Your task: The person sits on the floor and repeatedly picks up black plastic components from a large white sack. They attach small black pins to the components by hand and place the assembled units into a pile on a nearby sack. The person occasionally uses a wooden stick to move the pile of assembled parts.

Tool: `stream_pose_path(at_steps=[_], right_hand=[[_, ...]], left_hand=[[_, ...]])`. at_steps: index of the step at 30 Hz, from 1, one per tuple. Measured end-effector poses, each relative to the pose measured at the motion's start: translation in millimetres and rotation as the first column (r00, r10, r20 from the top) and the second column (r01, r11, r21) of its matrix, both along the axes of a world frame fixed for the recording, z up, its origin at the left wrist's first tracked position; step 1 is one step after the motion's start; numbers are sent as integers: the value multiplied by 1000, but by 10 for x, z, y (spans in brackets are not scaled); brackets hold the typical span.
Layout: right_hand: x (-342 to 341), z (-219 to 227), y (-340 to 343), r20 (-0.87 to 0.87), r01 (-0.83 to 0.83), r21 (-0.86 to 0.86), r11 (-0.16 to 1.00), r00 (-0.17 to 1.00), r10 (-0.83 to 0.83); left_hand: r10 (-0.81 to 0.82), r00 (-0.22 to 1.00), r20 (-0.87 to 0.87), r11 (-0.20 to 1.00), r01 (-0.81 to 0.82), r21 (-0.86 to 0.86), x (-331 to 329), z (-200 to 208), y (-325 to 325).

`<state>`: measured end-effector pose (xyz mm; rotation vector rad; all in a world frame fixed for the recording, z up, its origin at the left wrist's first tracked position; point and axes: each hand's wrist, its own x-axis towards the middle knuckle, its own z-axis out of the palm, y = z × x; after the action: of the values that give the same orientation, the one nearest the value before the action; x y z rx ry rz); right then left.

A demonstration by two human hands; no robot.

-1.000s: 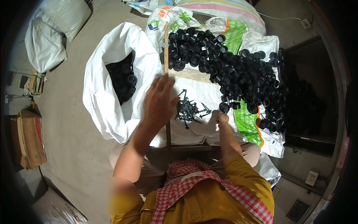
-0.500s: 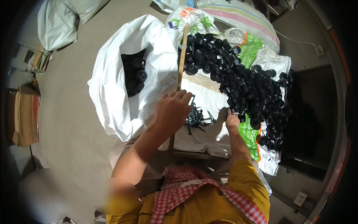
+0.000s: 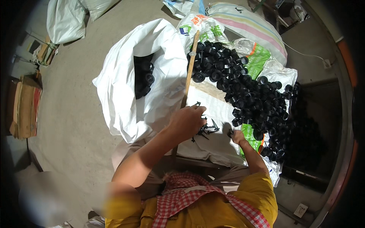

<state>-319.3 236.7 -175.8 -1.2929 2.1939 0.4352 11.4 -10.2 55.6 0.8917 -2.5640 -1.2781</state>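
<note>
My left hand [image 3: 187,122] is over a small heap of thin black spiky plastic pieces [image 3: 210,126] on the white sheet [image 3: 205,146]. Its fingers curl downward, and one black piece pokes out beside them; what they grip is hidden. To the right, my right hand [image 3: 238,136] pinches a small black part [image 3: 230,132], too small to name. Just beyond it spreads a large pile of round black plastic caps [image 3: 247,93]. More black caps [image 3: 143,78] lie inside an open white sack [image 3: 112,76] on the left.
A wooden stick [image 3: 191,68] stands between sack and pile. Printed woven bags [image 3: 203,24] and a full striped sack [image 3: 251,22] lie behind. Cardboard [image 3: 28,108] leans at far left, near white sacks [image 3: 66,21]. A wall socket [image 3: 300,209] is at lower right.
My right hand has drawn back toward me from the edge of the cap pile, with a small black part in its fingers. My left fingers curl more over the black pieces. The view has shifted slightly.
</note>
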Motion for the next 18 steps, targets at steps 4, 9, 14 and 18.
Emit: stream_pose_path(at_steps=[4,9,14,18], right_hand=[[1045,1249,-791,531,430,-591,683,845,-72],[1960,1943,-1064,450,303,-853,425,840,303],[1827,1856,-958,628,621,-778,99,765,142],[1624,1968,-947,656,593,-721,358,751,78]], left_hand=[[185,946,-266,933,-84,350,-123,-357,79],[374,919,-125,308,4,951,-182,-214,28],[223,965,-135,705,-64,706,-61,-247,-114],[90,967,-238,521,158,839,26,-205,-161]])
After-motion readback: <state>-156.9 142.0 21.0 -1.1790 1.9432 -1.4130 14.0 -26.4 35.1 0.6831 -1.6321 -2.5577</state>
